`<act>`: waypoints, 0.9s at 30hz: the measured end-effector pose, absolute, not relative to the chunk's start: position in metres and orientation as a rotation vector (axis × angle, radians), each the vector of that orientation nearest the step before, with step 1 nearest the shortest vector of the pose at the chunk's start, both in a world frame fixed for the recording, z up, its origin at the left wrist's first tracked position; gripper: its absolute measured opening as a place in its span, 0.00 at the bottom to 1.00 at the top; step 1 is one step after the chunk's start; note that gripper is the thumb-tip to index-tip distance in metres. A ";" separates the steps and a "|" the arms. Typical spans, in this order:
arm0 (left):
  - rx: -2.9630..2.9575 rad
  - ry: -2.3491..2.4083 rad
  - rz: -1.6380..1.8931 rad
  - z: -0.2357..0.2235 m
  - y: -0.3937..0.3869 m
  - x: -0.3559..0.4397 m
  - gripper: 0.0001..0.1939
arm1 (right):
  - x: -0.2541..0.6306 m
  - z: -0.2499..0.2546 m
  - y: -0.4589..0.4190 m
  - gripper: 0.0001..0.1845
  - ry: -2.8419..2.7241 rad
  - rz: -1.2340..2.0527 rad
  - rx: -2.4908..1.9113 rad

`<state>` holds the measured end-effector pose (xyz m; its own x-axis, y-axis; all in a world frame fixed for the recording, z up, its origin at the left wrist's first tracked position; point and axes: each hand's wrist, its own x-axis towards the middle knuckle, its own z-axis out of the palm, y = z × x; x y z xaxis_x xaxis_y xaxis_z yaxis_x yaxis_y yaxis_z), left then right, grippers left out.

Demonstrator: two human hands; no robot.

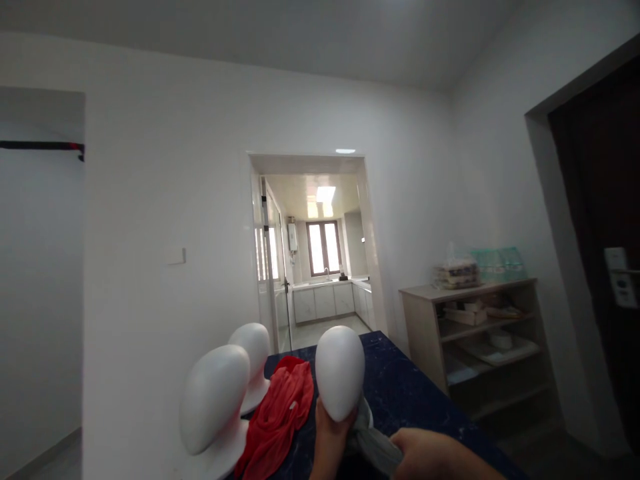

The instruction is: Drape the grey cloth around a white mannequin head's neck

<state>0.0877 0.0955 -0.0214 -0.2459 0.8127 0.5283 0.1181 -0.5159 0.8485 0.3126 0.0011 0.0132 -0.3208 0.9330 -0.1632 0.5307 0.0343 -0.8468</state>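
Left hand: the left hand comes up from the bottom edge with the forearm nearly upright, its top passing behind the lower end of the middle white head form; the fingers are mostly hidden, so I cannot tell whether they grip the form, the fabric or neither.
Right hand: the right hand reaches in from the lower right, forearm slanting up and leftward, knuckles uppermost, fingers curled closed around the grey cloth.
Grey cloth: it runs from the right hand leftward to just under and behind the middle form, drawn into a narrow band.
Middle form: it stands over the dark blue desk, between the red cloth and the right hand.
Left of the hands: the red cloth lies crumpled on the desk, beside the near-left white form and the far-left white form.
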 end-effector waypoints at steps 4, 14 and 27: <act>1.521 1.245 1.723 -0.025 0.095 0.087 0.42 | 0.375 0.039 -0.002 0.13 -1.885 1.326 -1.644; 1.645 1.464 1.626 -0.029 0.090 0.090 0.42 | 0.447 0.063 0.032 0.10 -2.184 0.222 -1.909; 1.507 1.155 1.704 -0.020 0.090 0.094 0.57 | 0.275 0.004 0.056 0.54 -1.837 0.469 -1.436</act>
